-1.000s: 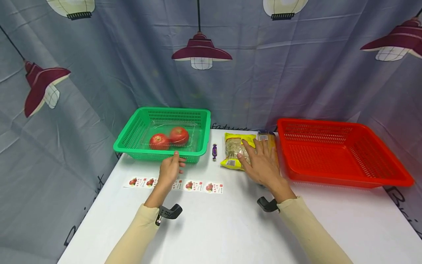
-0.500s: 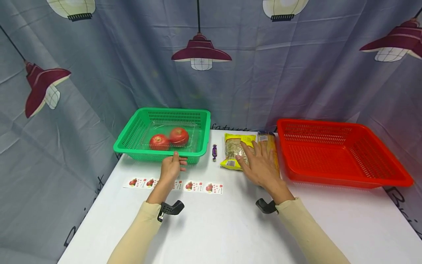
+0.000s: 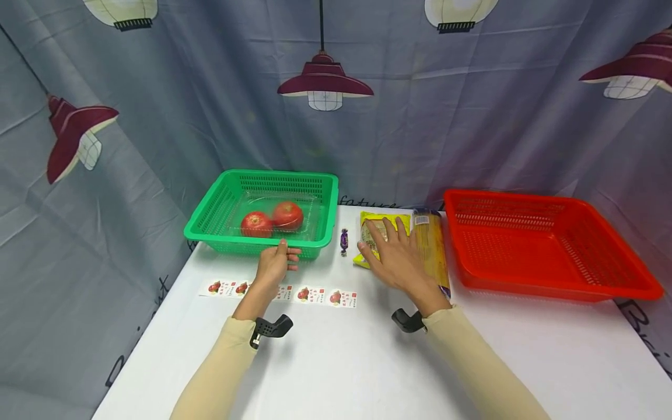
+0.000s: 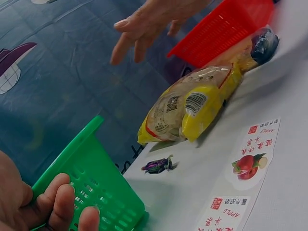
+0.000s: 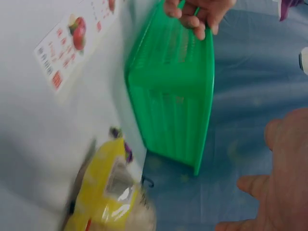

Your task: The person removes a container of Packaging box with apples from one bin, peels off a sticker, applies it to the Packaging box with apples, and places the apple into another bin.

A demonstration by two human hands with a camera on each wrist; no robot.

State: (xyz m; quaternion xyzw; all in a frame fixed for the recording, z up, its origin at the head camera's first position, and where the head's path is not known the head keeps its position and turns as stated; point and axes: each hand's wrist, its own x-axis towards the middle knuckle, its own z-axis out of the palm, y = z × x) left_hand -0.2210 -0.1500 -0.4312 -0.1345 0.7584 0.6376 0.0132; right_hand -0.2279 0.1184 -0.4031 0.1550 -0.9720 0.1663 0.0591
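My left hand [image 3: 273, 267] grips the front rim of a green plastic basket [image 3: 257, 174], thumb on the rim and fingers against the outer wall. Two red apples [image 3: 287, 216] lie in the basket inside a clear plastic tray. My right hand [image 3: 397, 261] hovers with spread fingers above a yellow bag of beige dry food [image 4: 168, 108]; the left wrist view shows a gap between them. Beside that bag lies a long pack of yellow pasta-like sticks [image 3: 433, 248]. A purple-wrapped candy [image 3: 343, 242] rests between basket and bag.
A red plastic basket [image 3: 525, 251] stands at the right of the white table [image 3: 346, 361]. A strip of apple stickers [image 3: 310, 294] lies in front of the green basket. A grey-blue curtain [image 3: 388, 146] hangs behind.
My right hand has moved left, from over the pasta-like pack and the bag's right side to over the bag, uncovering the pack. The left hand stays at the green basket's rim.
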